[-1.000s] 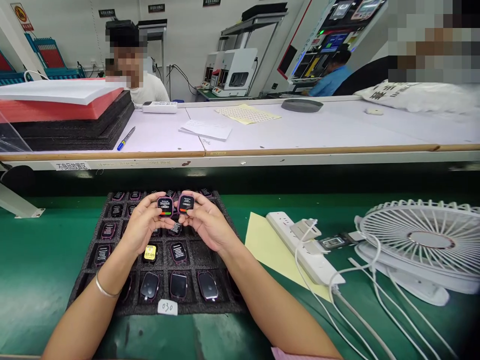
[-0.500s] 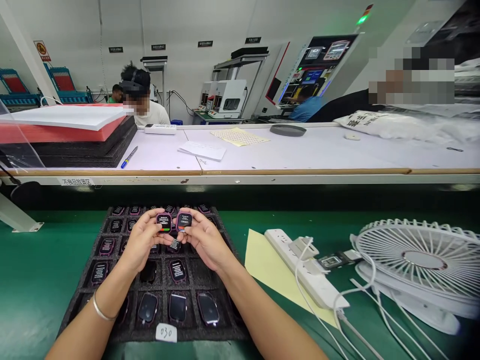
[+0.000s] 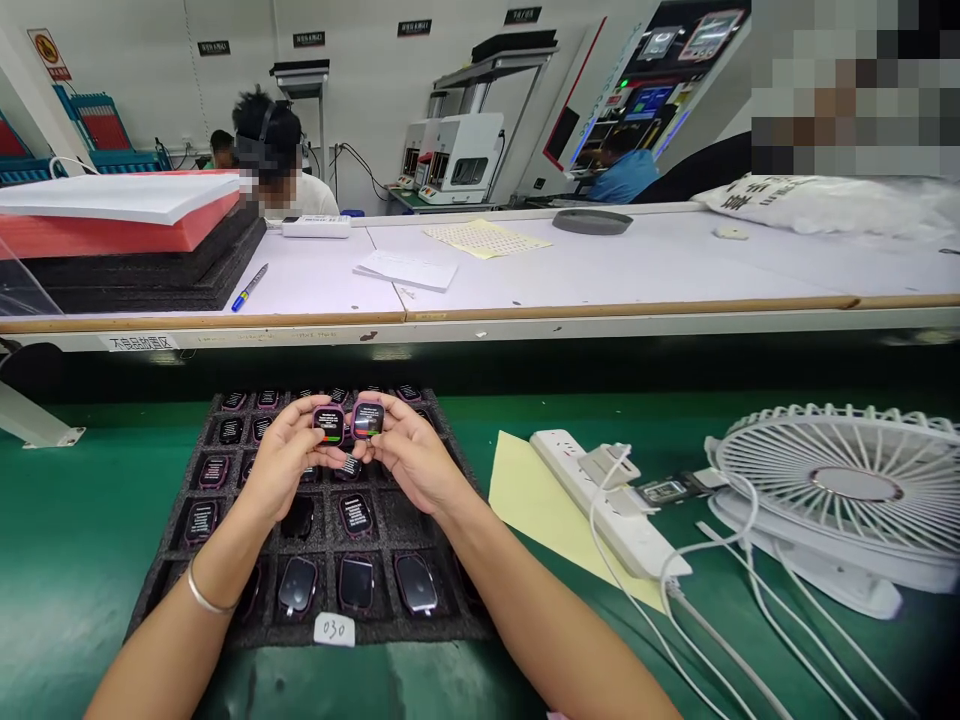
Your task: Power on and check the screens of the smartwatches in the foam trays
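My left hand [image 3: 289, 458] is closed on a smartwatch [image 3: 328, 424] with a purple frame, its lit screen showing text above a red and green bar. Beside it, my right hand [image 3: 417, 456] grips a second smartwatch [image 3: 367, 419], also lit with text and a coloured strip. Both are held side by side over a black foam tray [image 3: 375, 625]. Several more watches sit in the tray's compartments, some with text on screen, such as one watch [image 3: 355, 515], and some dark, such as another watch [image 3: 298, 586]. My hands and forearms hide part of the tray.
To the right lie a white power strip [image 3: 559, 450] on a yellow sheet [image 3: 517, 495], white cables and a white fan [image 3: 855, 485]. A raised shelf [image 3: 487, 285] runs across the back, bearing papers, a pen [image 3: 250, 288] and stacked foam [image 3: 217, 265]. Other people sit beyond it.
The camera view has tilted down slightly, so the shelf appears higher. On the right watch, the strip at the bottom of the screen now shows green. Both hands keep their hold.
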{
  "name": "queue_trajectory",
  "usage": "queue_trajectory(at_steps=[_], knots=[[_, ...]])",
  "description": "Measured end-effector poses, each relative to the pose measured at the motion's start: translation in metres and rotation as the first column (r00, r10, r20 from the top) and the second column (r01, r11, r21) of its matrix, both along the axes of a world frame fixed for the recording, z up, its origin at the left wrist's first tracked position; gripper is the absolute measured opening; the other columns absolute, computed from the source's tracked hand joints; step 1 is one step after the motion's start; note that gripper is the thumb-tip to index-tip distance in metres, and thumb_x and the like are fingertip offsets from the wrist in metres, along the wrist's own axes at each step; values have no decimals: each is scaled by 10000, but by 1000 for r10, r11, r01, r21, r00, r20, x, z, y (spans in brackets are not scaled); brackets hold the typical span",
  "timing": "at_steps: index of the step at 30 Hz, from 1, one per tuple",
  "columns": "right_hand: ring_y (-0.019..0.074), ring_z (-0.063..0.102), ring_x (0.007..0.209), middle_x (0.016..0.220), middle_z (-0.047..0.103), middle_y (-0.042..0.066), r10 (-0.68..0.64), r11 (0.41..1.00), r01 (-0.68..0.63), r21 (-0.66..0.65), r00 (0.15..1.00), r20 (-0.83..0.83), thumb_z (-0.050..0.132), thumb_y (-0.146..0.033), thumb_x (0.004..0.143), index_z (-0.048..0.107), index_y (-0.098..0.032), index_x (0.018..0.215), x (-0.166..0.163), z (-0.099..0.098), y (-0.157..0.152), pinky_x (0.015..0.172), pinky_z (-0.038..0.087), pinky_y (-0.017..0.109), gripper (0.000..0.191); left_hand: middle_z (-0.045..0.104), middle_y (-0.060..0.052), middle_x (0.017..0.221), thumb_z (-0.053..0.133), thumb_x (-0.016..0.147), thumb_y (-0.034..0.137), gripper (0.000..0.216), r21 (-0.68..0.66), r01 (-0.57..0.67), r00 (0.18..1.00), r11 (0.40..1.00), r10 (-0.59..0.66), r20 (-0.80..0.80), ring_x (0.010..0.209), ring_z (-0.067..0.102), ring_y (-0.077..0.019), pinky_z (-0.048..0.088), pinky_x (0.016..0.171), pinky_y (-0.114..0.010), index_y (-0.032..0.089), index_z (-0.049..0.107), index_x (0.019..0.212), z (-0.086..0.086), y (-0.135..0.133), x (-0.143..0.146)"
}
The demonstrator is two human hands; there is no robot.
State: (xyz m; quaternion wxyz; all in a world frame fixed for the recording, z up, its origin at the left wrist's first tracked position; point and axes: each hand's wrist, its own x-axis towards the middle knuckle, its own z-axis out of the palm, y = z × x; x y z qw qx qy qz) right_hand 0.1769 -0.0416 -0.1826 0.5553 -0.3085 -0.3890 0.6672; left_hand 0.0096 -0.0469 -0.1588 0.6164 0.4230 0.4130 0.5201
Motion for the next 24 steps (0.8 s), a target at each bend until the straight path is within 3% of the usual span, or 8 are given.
queue_trajectory(at_steps=[15, 20, 24], knots=[[117, 666, 663, 890, 697, -20, 9, 998, -13, 67, 998, 61, 619, -101, 647, 613, -242, 1131, 1, -2, 1, 631, 522, 259, 505, 699, -26, 959, 668, 678, 209, 474, 55, 15, 998, 998, -12, -57, 593, 711, -135, 624, 617, -289, 160, 612, 1146, -7, 4, -1], [120, 663, 678, 914, 688, -16, 26, 995, -33, 98, 997, 71, 655, -116, 693, 603, -253, 1155, 1, -2, 1, 685, 559, 289, 485, 673, -49, 1101, 696, 654, 154, 540, 116, 20, 995, 993, -9, -98, 619, 695, -93, 611, 644, -256, 176, 584, 1182, -11, 5, 0], [126, 671, 693, 949, 681, -8, 40, 992, -48, 116, 997, 66, 674, -112, 697, 603, -257, 1180, 2, -4, 1, 701, 574, 308, 509, 662, -41, 1089, 723, 632, 132, 568, 148, 17, 996, 989, -4, -86, 609, 665, -69, 582, 611, -217, 176, 572, 1178, -13, 7, 1]])
